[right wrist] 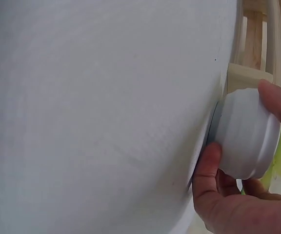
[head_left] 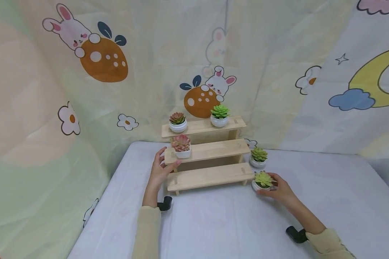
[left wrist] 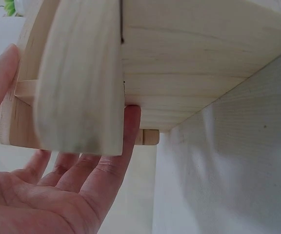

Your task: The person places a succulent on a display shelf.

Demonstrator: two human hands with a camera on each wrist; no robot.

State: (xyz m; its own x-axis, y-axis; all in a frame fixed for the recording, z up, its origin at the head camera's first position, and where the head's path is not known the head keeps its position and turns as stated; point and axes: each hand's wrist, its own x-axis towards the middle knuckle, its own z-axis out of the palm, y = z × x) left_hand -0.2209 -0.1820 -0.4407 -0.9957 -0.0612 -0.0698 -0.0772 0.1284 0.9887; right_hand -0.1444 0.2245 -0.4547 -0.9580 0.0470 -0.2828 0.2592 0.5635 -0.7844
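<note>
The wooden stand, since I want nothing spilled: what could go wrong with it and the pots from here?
The left hand grips the wooden stand near the pink succulent, so a jolt might tip that pot. The right hand holds a light-green succulent just in front of a darker potted succulent; a push backward could knock it.

The nearest pot (right wrist: pixel 243 134) is white, its succulent (head_left: pixel 263 178) yellow-green, the stand (head_left: pixel 210 177) beige.

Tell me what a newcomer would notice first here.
Probably the three-tiered wooden stand at the centre, a pink succulent at the left of its middle tier. Next, the right hand, holding a green succulent in a white pot just right of the bottom tier. Then the cartoon rabbit at the upper left of the backdrop.
</note>
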